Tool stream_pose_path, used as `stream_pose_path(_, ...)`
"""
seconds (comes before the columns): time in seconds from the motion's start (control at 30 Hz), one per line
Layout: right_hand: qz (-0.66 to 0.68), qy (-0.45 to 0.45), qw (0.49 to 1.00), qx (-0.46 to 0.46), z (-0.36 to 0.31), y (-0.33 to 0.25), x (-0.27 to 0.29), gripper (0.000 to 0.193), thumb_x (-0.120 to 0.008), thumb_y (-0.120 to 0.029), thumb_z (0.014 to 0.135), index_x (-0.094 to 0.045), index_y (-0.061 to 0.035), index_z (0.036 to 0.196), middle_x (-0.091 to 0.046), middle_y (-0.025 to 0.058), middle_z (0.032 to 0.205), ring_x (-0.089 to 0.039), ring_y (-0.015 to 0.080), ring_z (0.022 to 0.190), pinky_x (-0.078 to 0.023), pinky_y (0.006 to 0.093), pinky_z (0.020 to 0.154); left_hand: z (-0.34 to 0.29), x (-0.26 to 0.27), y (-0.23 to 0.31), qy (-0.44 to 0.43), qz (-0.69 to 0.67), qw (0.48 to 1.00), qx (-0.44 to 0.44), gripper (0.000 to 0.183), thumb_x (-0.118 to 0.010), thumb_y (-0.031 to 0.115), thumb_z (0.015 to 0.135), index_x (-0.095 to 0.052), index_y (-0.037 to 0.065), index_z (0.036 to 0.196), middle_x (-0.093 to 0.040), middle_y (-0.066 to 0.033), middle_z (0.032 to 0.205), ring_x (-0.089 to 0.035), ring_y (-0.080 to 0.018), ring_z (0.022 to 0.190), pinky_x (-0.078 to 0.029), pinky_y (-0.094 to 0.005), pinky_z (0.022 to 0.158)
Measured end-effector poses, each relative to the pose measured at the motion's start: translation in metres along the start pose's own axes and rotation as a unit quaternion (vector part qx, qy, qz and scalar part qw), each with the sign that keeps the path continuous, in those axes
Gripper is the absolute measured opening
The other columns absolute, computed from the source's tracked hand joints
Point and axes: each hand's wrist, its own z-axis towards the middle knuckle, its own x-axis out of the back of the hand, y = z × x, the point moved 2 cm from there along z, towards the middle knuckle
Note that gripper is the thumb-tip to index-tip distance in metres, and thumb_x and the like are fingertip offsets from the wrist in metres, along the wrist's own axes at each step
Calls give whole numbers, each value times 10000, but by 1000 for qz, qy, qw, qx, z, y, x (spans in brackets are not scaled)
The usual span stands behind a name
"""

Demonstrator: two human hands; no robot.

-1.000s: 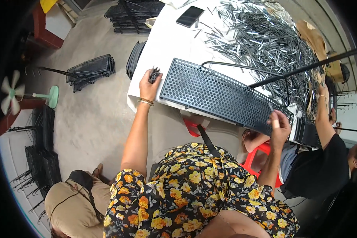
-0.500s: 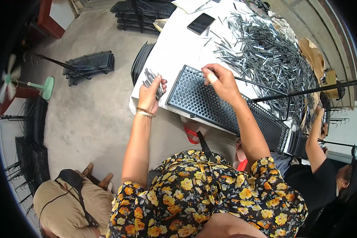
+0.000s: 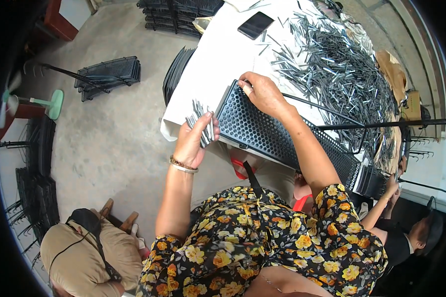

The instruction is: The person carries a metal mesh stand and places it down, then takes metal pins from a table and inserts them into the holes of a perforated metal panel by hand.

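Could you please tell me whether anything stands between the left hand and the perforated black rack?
Nothing visible does: the left hand, holding thin strips, comes right up beside the left end of the perforated black rack, though whether they touch is unclear. The right hand is at its far left corner.

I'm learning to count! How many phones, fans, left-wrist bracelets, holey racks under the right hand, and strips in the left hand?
Phone: 1
Fan: 1
Bracelets: 2
Perforated black rack under the right hand: 1
Strips in the left hand: too bunched to count
Total without strips: 5
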Motion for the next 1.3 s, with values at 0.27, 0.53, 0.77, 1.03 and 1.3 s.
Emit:
stream_pose_path(0.27, -47, -8, 999, 7, -8, -12, -7, 264, -500, -158, 895, -569, 36, 1061, -609, 240, 983, -586, 385, 908, -458, 426, 799, -30, -24, -33, -41, 22, 995, 83, 180, -630, 173, 849, -576, 42, 960, -619, -36, 830, -602, -116, 715, -523, -247, 588)
stream_pose_path(0.53, -94, -64, 993, 12, -5, -4, -12, 317, -495, -170, 895, -547, 28, 1137, -601, 237, 1039, -582, 381, 940, -459, 422, 819, -28, -26, -52, -62, 15, 992, 106, 200, -655, 138, 831, -581, 30, 983, -622, -42, 852, -617, -134, 742, -552, -277, 648)
stream_pose_path(0.77, 195, -60, 979, -23, -34, -15, 2, 343, -601, -277, 858, -640, 42, 978, -657, 130, 828, -605, 161, 773, -479, 287, 705, -26, -27, -52, -28, 4, 995, 99, 204, -632, 134, 850, -571, 13, 1003, -621, -62, 872, -625, -155, 764, -560, -295, 650)
stream_pose_path(1.03, 404, -115, 884, -207, -82, -13, -6, 242, -664, -170, 820, -665, 39, 943, -639, 38, 708, -549, 54, 626, -441, 201, 548, -17, -44, -61, -45, 30, 996, 75, 234, -618, 111, 854, -561, 10, 1056, -629, -71, 902, -636, -159, 786, -570, -281, 649)
stream_pose_path(1.3, 484, -27, 850, -207, -98, 2, -6, 231, -645, -121, 827, -645, 61, 968, -624, 40, 703, -536, 55, 572, -452, 201, 512, -16, -56, -74, -21, 24, 998, 61, 192, -618, 96, 852, -585, 29, 1029, -636, -55, 891, -637, -142, 780, -569, -271, 653)
